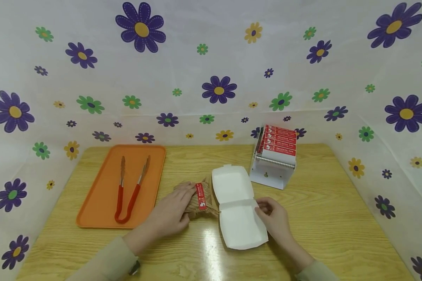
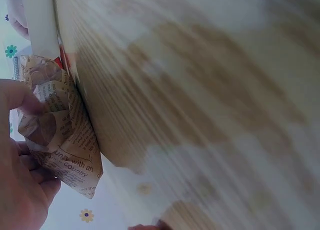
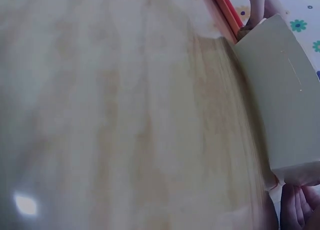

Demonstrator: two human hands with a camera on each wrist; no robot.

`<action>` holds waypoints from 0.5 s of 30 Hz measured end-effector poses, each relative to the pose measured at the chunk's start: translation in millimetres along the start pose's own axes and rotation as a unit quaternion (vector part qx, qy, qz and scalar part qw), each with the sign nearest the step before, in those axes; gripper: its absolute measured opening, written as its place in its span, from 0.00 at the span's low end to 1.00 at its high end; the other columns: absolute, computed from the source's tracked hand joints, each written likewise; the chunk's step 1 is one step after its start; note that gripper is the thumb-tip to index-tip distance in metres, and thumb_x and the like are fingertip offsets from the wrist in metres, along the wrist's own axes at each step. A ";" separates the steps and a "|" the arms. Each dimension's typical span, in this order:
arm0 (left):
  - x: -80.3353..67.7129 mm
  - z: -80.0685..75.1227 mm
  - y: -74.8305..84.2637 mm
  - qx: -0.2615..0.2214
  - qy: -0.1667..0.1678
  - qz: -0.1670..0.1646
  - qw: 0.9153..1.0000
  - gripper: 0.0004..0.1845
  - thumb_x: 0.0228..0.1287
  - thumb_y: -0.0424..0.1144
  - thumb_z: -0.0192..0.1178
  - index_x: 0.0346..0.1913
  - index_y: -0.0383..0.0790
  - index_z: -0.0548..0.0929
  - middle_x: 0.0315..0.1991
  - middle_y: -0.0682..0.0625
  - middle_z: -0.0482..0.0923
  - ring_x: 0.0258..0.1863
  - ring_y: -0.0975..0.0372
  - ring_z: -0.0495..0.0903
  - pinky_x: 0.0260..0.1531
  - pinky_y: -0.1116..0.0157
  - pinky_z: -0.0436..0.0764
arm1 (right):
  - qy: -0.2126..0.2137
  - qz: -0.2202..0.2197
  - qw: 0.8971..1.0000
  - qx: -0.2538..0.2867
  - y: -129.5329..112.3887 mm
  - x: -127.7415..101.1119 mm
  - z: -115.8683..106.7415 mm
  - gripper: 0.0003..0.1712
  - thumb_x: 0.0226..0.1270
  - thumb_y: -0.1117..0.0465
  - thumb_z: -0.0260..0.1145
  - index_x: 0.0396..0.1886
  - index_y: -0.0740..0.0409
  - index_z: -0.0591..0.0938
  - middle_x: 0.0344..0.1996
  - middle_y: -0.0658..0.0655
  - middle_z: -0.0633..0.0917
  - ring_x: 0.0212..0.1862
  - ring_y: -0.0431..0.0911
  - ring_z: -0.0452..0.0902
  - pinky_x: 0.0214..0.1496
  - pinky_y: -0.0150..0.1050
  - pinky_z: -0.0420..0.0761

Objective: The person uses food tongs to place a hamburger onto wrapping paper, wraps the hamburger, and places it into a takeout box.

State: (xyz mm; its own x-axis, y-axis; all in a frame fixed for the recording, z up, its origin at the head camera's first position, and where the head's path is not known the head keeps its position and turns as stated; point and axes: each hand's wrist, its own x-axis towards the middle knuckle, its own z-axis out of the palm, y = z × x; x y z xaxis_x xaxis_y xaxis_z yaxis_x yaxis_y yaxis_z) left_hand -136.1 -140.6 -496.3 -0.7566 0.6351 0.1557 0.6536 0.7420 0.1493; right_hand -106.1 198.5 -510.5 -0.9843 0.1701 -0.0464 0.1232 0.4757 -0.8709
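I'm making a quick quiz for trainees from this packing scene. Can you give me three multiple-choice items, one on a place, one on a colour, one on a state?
1. Where do the metal tongs with red handles lie?
A. on the flat orange plastic tray
B. inside the white box
C. on top of the sticker dispenser

2. What colour is the small sticker on the brown printed-paper wrapped parcel?
A. green
B. red
C. blue

3. How does the white paper clamshell box stand?
A. shut and sealed
B. crushed flat
C. open, lid folded back

Answers:
1 A, the tongs rest on the tray at the left of the wooden table.
2 B, a red strip with white print crosses the parcel beside the left hand.
3 C, both halves lie spread, the right hand at the hinge edge.
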 end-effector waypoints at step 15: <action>-0.3 -0.6 -10.1 0.007 -0.002 -0.019 1.000 0.51 0.55 0.48 0.81 0.77 0.30 0.67 0.79 0.37 0.68 0.79 0.44 0.68 0.81 0.49 0.67 | 0.015 -0.002 1.000 0.006 -3.5 17.1 16.9 0.11 0.67 0.75 0.68 0.49 0.71 0.87 0.41 0.68 0.90 0.36 0.39 0.80 0.36 0.24 0.79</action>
State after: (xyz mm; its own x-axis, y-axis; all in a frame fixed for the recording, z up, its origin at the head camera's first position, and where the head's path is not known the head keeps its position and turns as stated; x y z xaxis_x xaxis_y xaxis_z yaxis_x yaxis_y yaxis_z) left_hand -142.4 -148.4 -497.3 -0.7816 0.6063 0.1466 0.6232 0.7692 0.1413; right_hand -125.5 185.2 -516.5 -0.9804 0.1950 -0.0286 0.1183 0.4662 -0.8768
